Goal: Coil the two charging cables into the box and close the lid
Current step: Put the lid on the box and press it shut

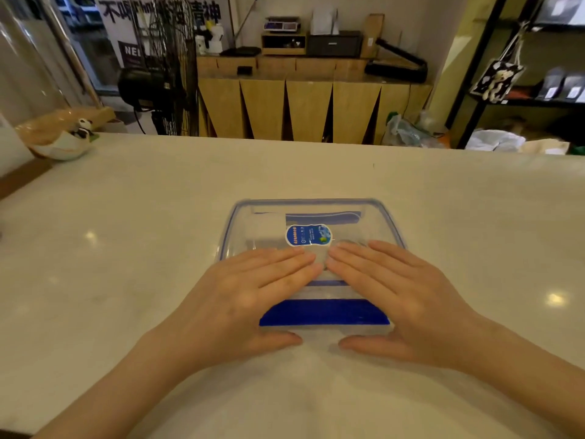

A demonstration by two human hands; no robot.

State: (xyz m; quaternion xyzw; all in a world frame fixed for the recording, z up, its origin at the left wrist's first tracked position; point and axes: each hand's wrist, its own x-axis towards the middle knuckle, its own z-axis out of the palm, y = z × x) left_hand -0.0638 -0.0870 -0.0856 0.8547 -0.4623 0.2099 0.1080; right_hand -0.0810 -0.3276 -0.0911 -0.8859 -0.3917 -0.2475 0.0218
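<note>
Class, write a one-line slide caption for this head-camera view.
Both hands, left and right, press flat on the lid of a clear, blue-trimmed box on a pale counter.

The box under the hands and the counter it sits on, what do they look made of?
The box lid looks like clear, glossy plastic: you see through it, and it has a blue rim and a blue latch. The counter looks like polished pale stone or a stone-like composite, faintly mottled, with lamp reflections. Which one, I cannot tell.
</note>
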